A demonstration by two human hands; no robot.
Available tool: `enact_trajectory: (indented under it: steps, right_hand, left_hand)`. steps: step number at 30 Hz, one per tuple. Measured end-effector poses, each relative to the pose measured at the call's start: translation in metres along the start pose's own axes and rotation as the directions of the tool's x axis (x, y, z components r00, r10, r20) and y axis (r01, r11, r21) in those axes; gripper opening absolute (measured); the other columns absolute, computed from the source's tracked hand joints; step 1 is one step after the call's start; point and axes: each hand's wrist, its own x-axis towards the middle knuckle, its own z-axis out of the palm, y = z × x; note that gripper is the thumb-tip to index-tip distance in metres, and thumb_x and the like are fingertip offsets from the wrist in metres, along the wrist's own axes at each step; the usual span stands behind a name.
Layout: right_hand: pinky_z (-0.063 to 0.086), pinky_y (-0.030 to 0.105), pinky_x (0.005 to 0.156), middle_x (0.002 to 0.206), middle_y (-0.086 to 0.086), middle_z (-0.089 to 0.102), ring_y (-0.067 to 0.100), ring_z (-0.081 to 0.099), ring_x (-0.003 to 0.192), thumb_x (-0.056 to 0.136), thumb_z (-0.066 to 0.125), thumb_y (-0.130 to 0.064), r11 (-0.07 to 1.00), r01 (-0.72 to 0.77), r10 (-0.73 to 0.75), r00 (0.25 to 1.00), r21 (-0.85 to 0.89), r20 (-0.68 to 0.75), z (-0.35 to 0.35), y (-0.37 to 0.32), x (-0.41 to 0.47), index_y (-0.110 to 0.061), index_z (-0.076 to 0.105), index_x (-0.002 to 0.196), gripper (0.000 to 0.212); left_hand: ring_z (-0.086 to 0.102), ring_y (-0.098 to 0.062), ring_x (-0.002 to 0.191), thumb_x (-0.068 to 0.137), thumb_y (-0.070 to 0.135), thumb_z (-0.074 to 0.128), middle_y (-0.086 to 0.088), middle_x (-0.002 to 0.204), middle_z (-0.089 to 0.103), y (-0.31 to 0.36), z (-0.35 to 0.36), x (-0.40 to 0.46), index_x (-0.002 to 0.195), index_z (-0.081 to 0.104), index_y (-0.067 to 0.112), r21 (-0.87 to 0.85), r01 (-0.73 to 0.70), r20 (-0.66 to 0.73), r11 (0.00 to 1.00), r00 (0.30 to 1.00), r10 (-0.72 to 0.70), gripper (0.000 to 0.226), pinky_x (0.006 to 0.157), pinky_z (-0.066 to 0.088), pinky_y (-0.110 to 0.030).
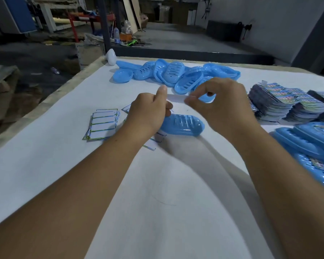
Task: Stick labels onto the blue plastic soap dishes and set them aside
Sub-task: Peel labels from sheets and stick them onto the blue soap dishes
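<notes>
Two forearms reach to 12 o'clock; left hand (148, 111) and right hand (223, 103) each pinch one white strip (176, 97). One soap dish (182, 125) lies beneath; roughly ten pile (176, 73) beyond.

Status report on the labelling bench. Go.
Left hand and right hand both pinch a label strip, grip on each end. Soap dish waits below on table. Nothing in the way.

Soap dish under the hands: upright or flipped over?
Upright: the soap dish lies flat on the white table, its slotted hollow facing up.
</notes>
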Motion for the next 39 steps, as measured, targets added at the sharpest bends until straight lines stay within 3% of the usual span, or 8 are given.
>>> enact_trajectory:
  steps: [5,8,10,14,19,22,31,39]
  right_hand:
    - [0.041,0.024,0.075,0.089,-0.010,0.072,0.006,0.055,0.083,0.079,0.086,-0.034,0.991,0.024,-0.048,0.982,0.128,0.185,0.009,-0.009,-0.006,-0.028,0.078,0.079,0.010]
    - [0.043,0.017,0.077,0.097,-0.007,0.072,0.005,0.061,0.091,0.071,0.090,-0.039,0.973,-0.003,-0.072,0.946,0.229,0.317,0.015,-0.011,-0.011,-0.021,0.080,0.082,0.023]
    - [0.042,0.014,0.076,0.103,-0.008,0.069,0.003,0.060,0.098,0.075,0.086,-0.049,0.962,-0.058,-0.022,0.958,0.267,0.287,0.018,-0.011,-0.011,-0.026,0.078,0.084,0.026]
    - [0.056,0.035,0.078,0.094,-0.007,0.071,0.010,0.068,0.087,0.089,0.075,-0.042,0.893,-0.297,0.275,0.955,0.338,0.112,0.016,-0.001,-0.002,-0.029,0.063,0.085,0.018]
    - [0.052,0.015,0.057,0.077,-0.003,0.072,-0.002,0.070,0.067,0.093,0.075,-0.015,0.723,-0.429,0.409,0.897,0.542,0.164,0.013,0.006,0.002,-0.023,0.050,0.086,0.026]
    - [0.049,0.011,0.054,0.081,-0.002,0.074,-0.003,0.070,0.068,0.093,0.074,-0.016,0.727,-0.436,0.412,0.895,0.530,0.170,0.013,0.006,0.004,-0.024,0.051,0.085,0.026]
    - [0.049,0.011,0.052,0.084,0.002,0.074,-0.004,0.069,0.065,0.091,0.076,-0.015,0.744,-0.438,0.397,0.897,0.504,0.192,0.013,0.007,0.005,-0.021,0.054,0.084,0.024]
    - [0.049,0.013,0.057,0.068,-0.021,0.072,-0.006,0.064,0.063,0.085,0.081,-0.033,0.892,-0.304,0.264,0.951,0.336,0.159,0.018,0.010,0.001,-0.027,0.074,0.073,0.015]
  left_hand:
    - [0.051,0.001,0.047,0.092,0.032,0.058,0.015,0.051,0.063,-0.005,-0.006,0.004,0.066,0.072,0.015,-0.018,-0.025,-0.055,1.000,0.998,0.024,0.034,0.057,0.038,-0.025]
    - [0.053,-0.006,0.054,0.086,0.025,0.061,0.007,0.054,0.063,-0.006,-0.008,0.004,0.067,0.070,0.014,-0.009,-0.044,-0.073,0.999,0.996,0.043,0.024,0.059,0.043,-0.026]
    - [0.062,-0.006,0.067,0.087,0.026,0.064,0.011,0.063,0.068,-0.005,-0.008,0.003,0.071,0.072,0.019,-0.020,-0.055,-0.058,0.998,0.997,0.054,0.019,0.064,0.048,-0.026]
    - [0.065,-0.002,0.069,0.088,0.030,0.068,0.012,0.069,0.072,-0.004,-0.006,-0.001,0.075,0.074,0.021,-0.041,-0.109,0.003,0.993,0.994,0.110,0.017,0.063,0.049,-0.024]
    - [0.064,0.006,0.064,0.091,0.032,0.066,0.018,0.066,0.071,-0.002,-0.003,-0.003,0.070,0.073,0.020,-0.040,-0.107,0.034,0.993,0.994,0.109,0.025,0.059,0.053,-0.023]
    - [0.052,0.010,0.047,0.091,0.030,0.065,0.022,0.050,0.060,-0.001,-0.005,-0.001,0.060,0.066,0.021,-0.038,-0.104,-0.037,0.994,0.994,0.102,0.032,0.041,0.037,-0.012]
    - [0.054,0.006,0.055,0.093,0.030,0.063,0.018,0.060,0.065,0.001,-0.007,-0.002,0.073,0.070,0.025,-0.011,-0.131,-0.024,0.991,0.991,0.131,0.022,0.051,0.039,-0.017]
    - [0.052,-0.001,0.059,0.096,0.029,0.063,0.007,0.067,0.065,-0.002,-0.003,-0.004,0.086,0.074,0.017,-0.029,-0.242,0.030,0.970,0.970,0.243,0.020,0.058,0.045,-0.020]
